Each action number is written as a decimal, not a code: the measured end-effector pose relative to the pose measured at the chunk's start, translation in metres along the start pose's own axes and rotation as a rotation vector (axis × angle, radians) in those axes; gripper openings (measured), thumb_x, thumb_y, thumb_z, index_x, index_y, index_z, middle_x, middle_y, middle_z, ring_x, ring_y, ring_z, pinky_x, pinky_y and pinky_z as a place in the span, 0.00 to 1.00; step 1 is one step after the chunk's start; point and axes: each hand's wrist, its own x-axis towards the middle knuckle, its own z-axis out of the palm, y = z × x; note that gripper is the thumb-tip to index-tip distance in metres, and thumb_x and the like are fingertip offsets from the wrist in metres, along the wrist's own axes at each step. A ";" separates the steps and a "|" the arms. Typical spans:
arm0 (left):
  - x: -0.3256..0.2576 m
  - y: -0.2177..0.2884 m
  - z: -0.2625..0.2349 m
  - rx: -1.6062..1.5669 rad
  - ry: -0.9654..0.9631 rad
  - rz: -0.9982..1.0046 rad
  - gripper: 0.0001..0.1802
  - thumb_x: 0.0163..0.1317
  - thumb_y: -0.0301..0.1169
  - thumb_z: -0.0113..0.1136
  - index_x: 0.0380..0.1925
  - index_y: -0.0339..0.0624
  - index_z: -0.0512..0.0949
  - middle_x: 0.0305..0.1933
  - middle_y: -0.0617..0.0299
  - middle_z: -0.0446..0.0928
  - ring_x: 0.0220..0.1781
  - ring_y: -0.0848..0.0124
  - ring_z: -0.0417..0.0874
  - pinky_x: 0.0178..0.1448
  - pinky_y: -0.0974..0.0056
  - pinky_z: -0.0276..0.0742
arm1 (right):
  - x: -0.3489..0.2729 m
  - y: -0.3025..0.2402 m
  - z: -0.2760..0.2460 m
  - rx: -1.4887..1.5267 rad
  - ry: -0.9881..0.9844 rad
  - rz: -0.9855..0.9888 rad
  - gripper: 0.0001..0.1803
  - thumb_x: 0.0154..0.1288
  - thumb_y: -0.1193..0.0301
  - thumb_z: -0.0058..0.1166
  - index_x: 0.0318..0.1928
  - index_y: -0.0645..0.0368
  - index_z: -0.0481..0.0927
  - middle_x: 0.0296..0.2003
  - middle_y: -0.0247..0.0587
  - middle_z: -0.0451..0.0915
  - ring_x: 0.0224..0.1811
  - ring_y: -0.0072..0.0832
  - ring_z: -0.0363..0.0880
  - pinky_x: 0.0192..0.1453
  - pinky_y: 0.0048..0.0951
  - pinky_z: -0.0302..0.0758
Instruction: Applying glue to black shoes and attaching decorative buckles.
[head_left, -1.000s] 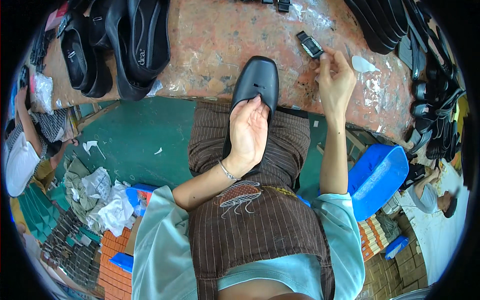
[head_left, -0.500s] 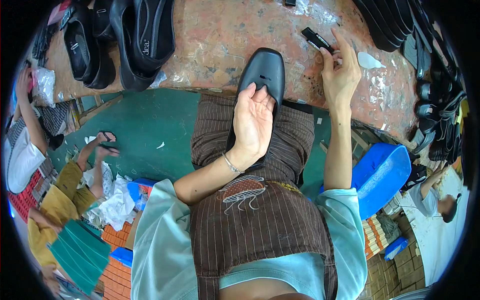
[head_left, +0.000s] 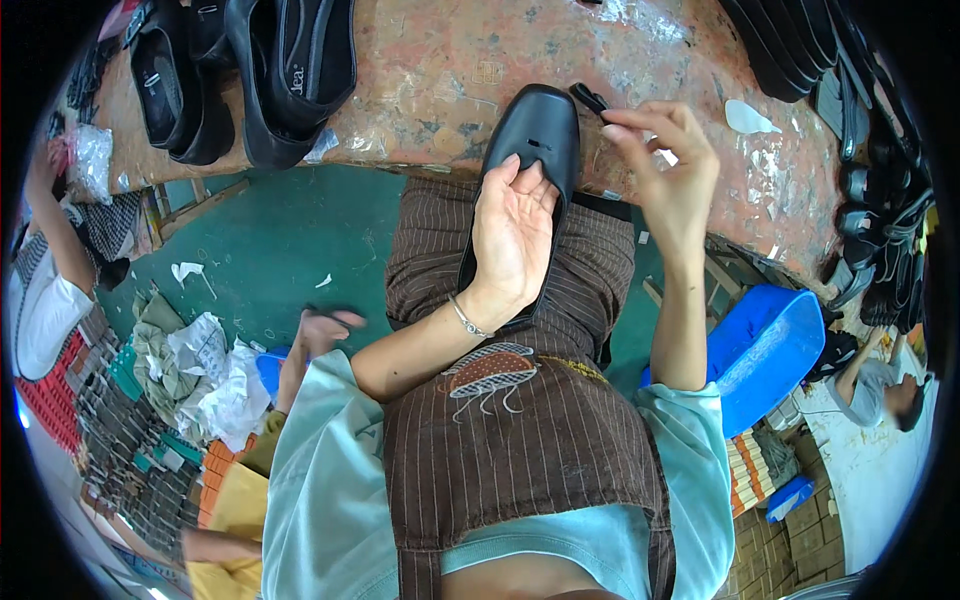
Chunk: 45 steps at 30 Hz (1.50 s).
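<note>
A black square-toed shoe (head_left: 533, 115) lies over the table's near edge, its toe pointing away from me and a small slot cut in its upper. My left hand (head_left: 512, 235) is closed on it, palm up, with the fingertips at the shoe's opening just behind the slot. To the right of the toe, my right hand (head_left: 675, 165) pinches a small black strap piece (head_left: 588, 98) between thumb and forefinger. That piece is close to the toe but apart from it.
Several black shoes (head_left: 185, 90) stand at the table's (head_left: 430, 60) left. More black shoes and straps (head_left: 870, 220) crowd its right end, near a white teardrop-shaped piece (head_left: 748, 118). A blue plastic bin (head_left: 765, 350) is below right. A person in yellow (head_left: 235, 500) is at lower left.
My right hand has drawn the strap piece left toward the shoe's toe and turned it, so its white-marked face no longer shows. My left hand keeps its hold. The person in yellow has moved closer.
</note>
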 end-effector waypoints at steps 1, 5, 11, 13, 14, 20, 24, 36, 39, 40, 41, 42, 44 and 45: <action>-0.001 0.000 0.002 0.005 -0.013 -0.004 0.10 0.67 0.37 0.48 0.34 0.44 0.73 0.36 0.62 0.81 0.40 0.73 0.76 0.53 0.66 0.69 | -0.004 0.001 0.006 -0.078 0.021 -0.039 0.11 0.52 0.78 0.65 0.39 0.61 0.85 0.35 0.40 0.78 0.33 0.25 0.79 0.32 0.26 0.76; 0.002 -0.001 -0.008 -0.019 -0.018 -0.002 0.11 0.67 0.37 0.48 0.38 0.41 0.75 0.39 0.60 0.82 0.46 0.70 0.78 0.56 0.65 0.69 | -0.009 0.007 0.015 0.059 0.121 0.107 0.18 0.51 0.79 0.65 0.45 0.61 0.82 0.36 0.42 0.78 0.35 0.26 0.80 0.34 0.24 0.79; -0.002 0.001 -0.004 -0.033 -0.020 0.003 0.11 0.67 0.36 0.48 0.37 0.42 0.75 0.39 0.58 0.81 0.45 0.69 0.78 0.57 0.64 0.69 | -0.010 0.013 0.023 -0.300 0.108 -0.072 0.21 0.49 0.77 0.67 0.47 0.60 0.80 0.37 0.44 0.78 0.31 0.34 0.79 0.34 0.28 0.77; 0.000 0.000 0.000 -0.015 0.017 0.001 0.10 0.67 0.36 0.49 0.36 0.42 0.74 0.38 0.59 0.81 0.45 0.69 0.78 0.56 0.64 0.69 | -0.008 0.004 0.026 -0.259 0.100 0.034 0.18 0.49 0.77 0.66 0.44 0.60 0.80 0.37 0.44 0.77 0.31 0.34 0.79 0.35 0.30 0.76; 0.002 0.000 0.001 0.003 0.054 0.001 0.09 0.66 0.36 0.49 0.34 0.43 0.74 0.38 0.60 0.81 0.44 0.70 0.77 0.56 0.64 0.69 | -0.007 0.002 0.027 -0.216 0.091 0.139 0.16 0.48 0.76 0.66 0.41 0.59 0.81 0.37 0.43 0.77 0.32 0.35 0.78 0.36 0.32 0.76; 0.000 0.000 0.000 0.013 0.013 0.014 0.08 0.66 0.35 0.50 0.33 0.44 0.73 0.37 0.60 0.81 0.44 0.69 0.77 0.56 0.64 0.69 | -0.009 0.024 0.022 -0.560 0.323 -0.246 0.08 0.54 0.78 0.59 0.37 0.60 0.80 0.37 0.42 0.77 0.41 0.38 0.76 0.40 0.35 0.75; 0.004 0.001 -0.013 -0.039 -0.058 -0.012 0.08 0.66 0.35 0.50 0.34 0.43 0.73 0.38 0.58 0.81 0.45 0.68 0.78 0.58 0.64 0.69 | -0.015 0.028 0.017 -0.476 0.172 -0.255 0.13 0.54 0.79 0.58 0.43 0.60 0.82 0.46 0.45 0.77 0.42 0.42 0.75 0.43 0.36 0.75; 0.003 -0.001 -0.011 -0.038 -0.036 0.005 0.09 0.66 0.35 0.50 0.37 0.41 0.74 0.41 0.56 0.80 0.48 0.67 0.78 0.59 0.62 0.70 | -0.004 0.027 -0.006 -0.295 0.077 -0.030 0.15 0.51 0.77 0.63 0.43 0.60 0.83 0.38 0.44 0.80 0.40 0.37 0.77 0.42 0.33 0.75; 0.004 0.001 -0.014 -0.099 -0.143 -0.033 0.12 0.66 0.36 0.49 0.40 0.40 0.74 0.43 0.55 0.80 0.49 0.65 0.77 0.61 0.62 0.67 | -0.007 -0.008 -0.004 -0.038 0.021 0.014 0.16 0.49 0.75 0.66 0.42 0.59 0.83 0.38 0.43 0.80 0.40 0.33 0.78 0.43 0.30 0.75; 0.002 0.000 -0.005 -0.038 -0.086 -0.013 0.14 0.66 0.37 0.47 0.42 0.38 0.74 0.44 0.54 0.79 0.51 0.65 0.76 0.62 0.61 0.66 | -0.011 -0.014 0.001 0.007 0.001 -0.057 0.16 0.49 0.75 0.66 0.42 0.59 0.83 0.38 0.43 0.79 0.41 0.33 0.78 0.42 0.30 0.75; 0.002 -0.001 0.001 0.025 -0.030 0.006 0.17 0.66 0.38 0.46 0.45 0.37 0.74 0.45 0.53 0.78 0.52 0.64 0.74 0.63 0.61 0.64 | -0.015 -0.020 0.007 0.001 -0.013 -0.104 0.17 0.49 0.76 0.66 0.42 0.59 0.83 0.38 0.43 0.79 0.40 0.34 0.78 0.42 0.30 0.75; 0.000 0.000 0.003 0.026 -0.028 0.006 0.17 0.66 0.38 0.46 0.45 0.37 0.74 0.45 0.53 0.78 0.52 0.64 0.74 0.63 0.61 0.64 | -0.016 -0.026 0.012 -0.001 -0.031 -0.156 0.17 0.48 0.76 0.66 0.42 0.59 0.83 0.38 0.42 0.78 0.40 0.35 0.78 0.41 0.31 0.76; -0.001 0.001 0.004 0.095 -0.040 0.023 0.21 0.67 0.40 0.43 0.49 0.35 0.72 0.49 0.52 0.75 0.55 0.63 0.72 0.66 0.60 0.61 | -0.017 -0.026 0.020 0.000 -0.059 -0.131 0.17 0.48 0.76 0.66 0.42 0.58 0.83 0.38 0.41 0.78 0.40 0.36 0.78 0.41 0.32 0.76; -0.001 0.001 0.003 0.094 -0.038 0.026 0.21 0.67 0.40 0.43 0.49 0.35 0.72 0.49 0.52 0.75 0.55 0.63 0.72 0.66 0.60 0.61 | -0.016 -0.026 0.021 -0.012 -0.074 -0.126 0.17 0.47 0.75 0.66 0.42 0.58 0.83 0.37 0.41 0.77 0.39 0.36 0.78 0.40 0.32 0.76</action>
